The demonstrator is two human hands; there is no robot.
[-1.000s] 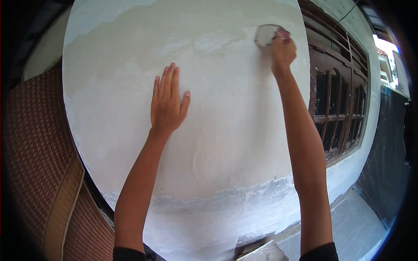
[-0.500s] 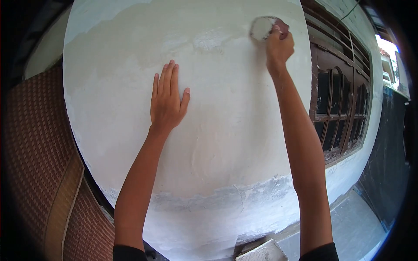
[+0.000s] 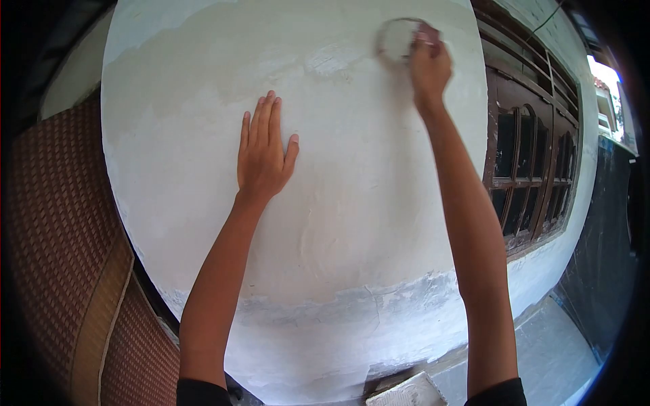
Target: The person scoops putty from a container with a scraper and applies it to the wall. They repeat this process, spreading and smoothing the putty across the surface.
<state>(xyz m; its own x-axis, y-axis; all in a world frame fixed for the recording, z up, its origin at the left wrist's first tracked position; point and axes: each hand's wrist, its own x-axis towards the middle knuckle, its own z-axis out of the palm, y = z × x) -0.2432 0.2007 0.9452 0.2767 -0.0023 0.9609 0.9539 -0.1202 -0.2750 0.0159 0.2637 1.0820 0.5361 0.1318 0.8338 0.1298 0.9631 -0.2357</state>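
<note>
Pale flat tool with dark-red grip [image 3: 423, 34]: clamped in the right hand [image 3: 431, 66], high on the off-white plastered wall [image 3: 352, 169].
Left hand [image 3: 263, 159]: flat against the wall, well apart.
Gouge risk: uneven tilt might dig an edge in.

Grey floor [image 3: 548, 345] beside the pale wall [image 3: 352, 203]; near its foot, a white-smeared tray [image 3: 409, 393], partly in view

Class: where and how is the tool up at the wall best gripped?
Probably hold the tool by its compact reddish-brown part, from below right, as the right hand does. The broad, rounded pale part extends left, close to the wall, leaving fingers little room.
</note>
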